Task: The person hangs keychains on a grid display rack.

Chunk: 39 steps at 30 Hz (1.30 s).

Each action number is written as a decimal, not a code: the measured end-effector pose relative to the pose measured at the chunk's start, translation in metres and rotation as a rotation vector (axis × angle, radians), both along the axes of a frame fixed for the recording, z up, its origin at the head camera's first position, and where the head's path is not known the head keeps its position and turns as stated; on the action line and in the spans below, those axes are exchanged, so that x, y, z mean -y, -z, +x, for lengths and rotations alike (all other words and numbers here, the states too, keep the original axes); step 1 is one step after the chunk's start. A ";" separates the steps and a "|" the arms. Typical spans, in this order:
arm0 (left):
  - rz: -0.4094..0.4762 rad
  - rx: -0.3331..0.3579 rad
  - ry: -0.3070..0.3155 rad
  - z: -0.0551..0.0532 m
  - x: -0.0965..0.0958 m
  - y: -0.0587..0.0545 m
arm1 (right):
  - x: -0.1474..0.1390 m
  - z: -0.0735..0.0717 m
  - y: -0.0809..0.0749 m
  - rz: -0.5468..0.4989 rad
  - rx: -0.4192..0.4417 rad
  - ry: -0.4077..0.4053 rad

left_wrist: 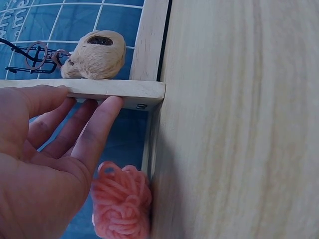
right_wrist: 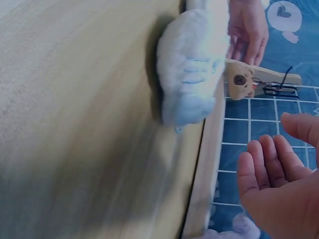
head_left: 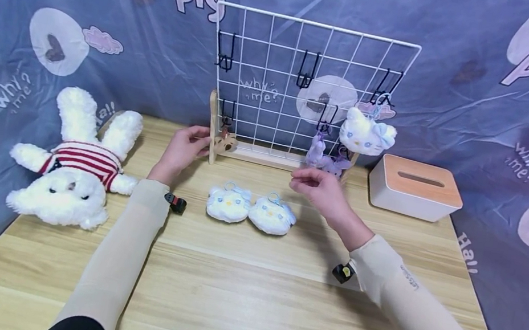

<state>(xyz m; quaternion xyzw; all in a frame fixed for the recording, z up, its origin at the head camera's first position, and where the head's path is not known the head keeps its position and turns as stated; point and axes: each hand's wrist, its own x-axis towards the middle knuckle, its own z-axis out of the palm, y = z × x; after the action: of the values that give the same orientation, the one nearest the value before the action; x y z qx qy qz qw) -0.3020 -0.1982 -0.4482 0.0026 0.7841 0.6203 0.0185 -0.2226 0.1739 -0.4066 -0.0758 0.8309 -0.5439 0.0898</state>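
Observation:
A white wire grid rack (head_left: 288, 17) stands on wooden supports at the back of the table. My left hand (head_left: 184, 147) pinches its left wooden side post (left_wrist: 114, 89), thumb on one face and fingers on the other. Beside that post hangs a small brown bear charm (head_left: 226, 142). My right hand (head_left: 320, 191) hovers empty before the rack's lower right, its fingers loosely curved, near purple plush charms (head_left: 316, 150). Two white cat plush keychains (head_left: 228, 205) lie side by side on the table between my hands. Another white cat plush (head_left: 362, 137) hangs from an upper right hook.
Several black hooks (head_left: 306, 79) are fixed on the grid. A white tissue box (head_left: 412, 185) with a wooden lid stands right of the rack. On the left lies a large white plush bear (head_left: 68, 191) in a striped shirt. A pink yarn-like bundle (left_wrist: 122, 201) shows beyond the post.

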 end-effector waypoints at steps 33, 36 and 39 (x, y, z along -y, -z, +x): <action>-0.009 -0.037 0.001 0.002 0.000 0.002 | 0.024 -0.020 0.038 0.298 0.037 -0.072; -0.012 -0.031 0.004 0.002 0.000 0.001 | 0.026 -0.020 0.037 0.340 0.016 -0.091; -0.007 -0.024 0.003 0.002 0.000 0.000 | 0.028 -0.021 0.038 0.374 0.001 -0.109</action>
<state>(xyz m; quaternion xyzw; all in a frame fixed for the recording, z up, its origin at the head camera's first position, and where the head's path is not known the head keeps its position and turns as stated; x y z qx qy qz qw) -0.2999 -0.1978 -0.4481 0.0113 0.7866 0.6173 0.0103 -0.2441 0.1462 -0.4451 -0.1023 0.9121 -0.3744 0.1318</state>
